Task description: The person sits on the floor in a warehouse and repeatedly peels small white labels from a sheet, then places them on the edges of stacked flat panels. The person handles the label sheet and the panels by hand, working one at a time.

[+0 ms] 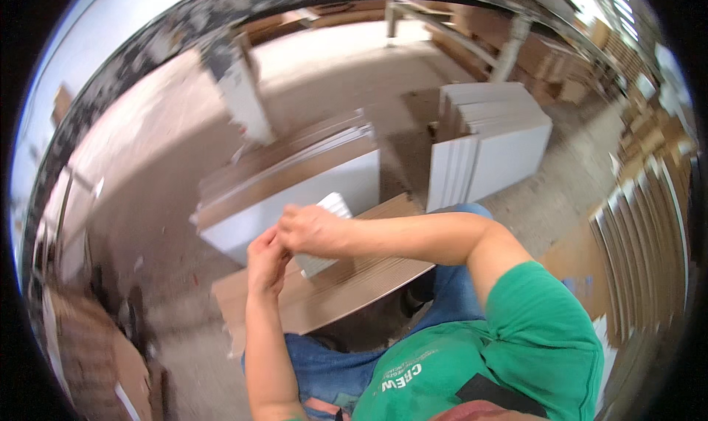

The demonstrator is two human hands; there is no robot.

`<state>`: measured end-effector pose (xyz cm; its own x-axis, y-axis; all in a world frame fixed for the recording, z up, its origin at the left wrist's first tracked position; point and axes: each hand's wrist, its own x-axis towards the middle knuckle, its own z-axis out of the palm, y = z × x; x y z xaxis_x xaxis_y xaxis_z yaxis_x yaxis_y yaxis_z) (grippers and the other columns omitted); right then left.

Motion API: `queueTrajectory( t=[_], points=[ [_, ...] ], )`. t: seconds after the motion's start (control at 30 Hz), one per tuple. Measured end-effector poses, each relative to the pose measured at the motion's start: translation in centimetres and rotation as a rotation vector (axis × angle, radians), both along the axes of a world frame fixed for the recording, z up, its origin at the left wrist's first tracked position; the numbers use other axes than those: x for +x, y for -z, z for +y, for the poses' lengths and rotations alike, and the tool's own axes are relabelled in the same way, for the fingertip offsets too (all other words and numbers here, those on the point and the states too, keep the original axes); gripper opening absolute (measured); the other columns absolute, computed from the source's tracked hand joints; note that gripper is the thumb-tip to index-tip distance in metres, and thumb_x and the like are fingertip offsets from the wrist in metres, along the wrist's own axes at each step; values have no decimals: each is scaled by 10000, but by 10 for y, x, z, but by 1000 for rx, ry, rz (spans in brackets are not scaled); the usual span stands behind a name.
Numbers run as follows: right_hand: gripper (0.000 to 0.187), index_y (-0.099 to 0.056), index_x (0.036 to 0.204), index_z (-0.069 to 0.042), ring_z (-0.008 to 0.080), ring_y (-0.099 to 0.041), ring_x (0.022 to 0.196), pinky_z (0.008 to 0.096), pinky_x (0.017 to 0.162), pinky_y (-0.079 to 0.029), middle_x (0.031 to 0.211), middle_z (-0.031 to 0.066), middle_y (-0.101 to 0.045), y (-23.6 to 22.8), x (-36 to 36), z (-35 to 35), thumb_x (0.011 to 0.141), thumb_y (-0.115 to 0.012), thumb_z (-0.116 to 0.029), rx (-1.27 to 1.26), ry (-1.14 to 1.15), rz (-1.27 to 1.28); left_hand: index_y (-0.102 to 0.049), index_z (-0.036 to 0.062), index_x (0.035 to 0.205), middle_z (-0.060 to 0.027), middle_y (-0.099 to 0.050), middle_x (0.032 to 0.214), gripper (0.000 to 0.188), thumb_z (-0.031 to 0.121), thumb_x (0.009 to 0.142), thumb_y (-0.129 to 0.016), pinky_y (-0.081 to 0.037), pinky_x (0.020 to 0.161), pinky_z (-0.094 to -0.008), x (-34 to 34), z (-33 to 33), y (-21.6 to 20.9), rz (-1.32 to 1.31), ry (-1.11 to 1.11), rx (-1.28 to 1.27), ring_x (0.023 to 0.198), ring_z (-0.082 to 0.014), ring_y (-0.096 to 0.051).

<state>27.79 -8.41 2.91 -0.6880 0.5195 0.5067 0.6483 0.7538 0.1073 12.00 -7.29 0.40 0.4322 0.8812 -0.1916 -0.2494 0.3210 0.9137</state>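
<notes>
My left hand [267, 265] and my right hand [313, 231] meet in front of me, their fingertips pinched together. Whatever they pinch, if anything, is too small or hidden to name. Beneath my right hand and wrist is a white ridged piece [336, 204], partly covered; I cannot tell whether it is held or lies loose. Below the hands a stack of flat brown cardboard [369, 275] stretches across in front of my knees. Just beyond it, white-faced cardboard panels [332, 178] lean together on edge.
Another group of white-faced panels [510, 155] stands to the right. A dark, paint-worn beam [177, 34] on pale legs [240, 96] crosses ahead. Many cardboard sheets [641, 251] stand at the far right; brown cardboard [92, 347] is at the lower left.
</notes>
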Motion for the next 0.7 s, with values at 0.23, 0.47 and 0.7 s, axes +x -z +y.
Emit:
queueTrajectory(
  t=[0.23, 0.47, 0.7],
  points=[
    [109, -579, 659, -11, 255, -564, 739, 334, 592, -498, 695, 103, -572, -2, 12, -4, 654, -597, -118, -57, 4, 110, -562, -40, 1030, -54, -612, 895, 315, -52, 715, -579, -429, 645, -210, 4, 0, 2, -61, 31, -35, 751, -103, -556],
    [109, -646, 836, -12, 154, -593, 656, 273, 617, -483, 734, 75, -638, -30, 58, 3, 755, -618, -80, -956, -68, 831, -469, -70, 1167, -136, -603, 1025, 544, -163, 635, -536, -481, 766, -266, 3, -2, -2, 17, -8, 28, 899, -183, -595],
    [177, -579, 971, 7, 138, -576, 759, 279, 693, -491, 846, 64, -601, 15, 111, -1, 837, -585, -109, -1334, -10, 1563, -491, -17, 1164, -91, -608, 1014, 456, -51, 728, -619, -464, 788, -274, -5, 5, -5, 60, -335, 122, 903, -165, -585]
  ],
)
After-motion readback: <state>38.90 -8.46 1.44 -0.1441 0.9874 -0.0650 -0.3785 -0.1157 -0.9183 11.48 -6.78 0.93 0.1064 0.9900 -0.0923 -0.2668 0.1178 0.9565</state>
